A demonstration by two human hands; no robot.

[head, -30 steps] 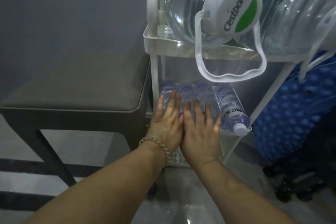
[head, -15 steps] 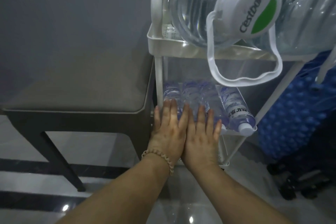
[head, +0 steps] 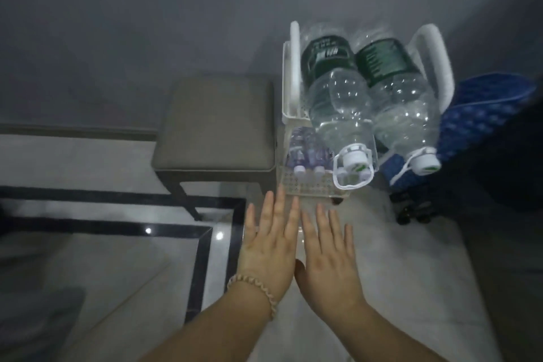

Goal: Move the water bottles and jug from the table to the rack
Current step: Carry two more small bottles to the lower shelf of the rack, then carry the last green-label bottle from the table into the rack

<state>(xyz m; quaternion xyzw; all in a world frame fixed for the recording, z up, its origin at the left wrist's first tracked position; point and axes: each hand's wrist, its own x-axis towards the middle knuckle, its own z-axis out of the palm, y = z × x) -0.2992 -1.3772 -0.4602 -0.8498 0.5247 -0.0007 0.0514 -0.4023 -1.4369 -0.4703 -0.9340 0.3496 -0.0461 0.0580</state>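
Two large clear water jugs with green labels lie side by side on the top shelf of the white rack [head: 289, 114]: the left jug [head: 338, 106] and the right jug [head: 402, 103], white caps toward me. Several small water bottles [head: 305, 153] lie on the lower shelf, caps facing me. My left hand [head: 270, 247], with a bead bracelet at the wrist, and my right hand [head: 326, 256] hover flat and side by side in front of the rack, fingers straight, holding nothing and touching nothing.
A grey cushioned stool [head: 217, 126] stands just left of the rack. A blue patterned suitcase [head: 482, 126] sits to the rack's right. The floor is pale glossy tile with dark stripes [head: 117, 200]. A grey wall is behind.
Both hands have drawn back from the small bottles on the lower shelf, and the view has risen and pulled away, so the whole rack now shows from above.
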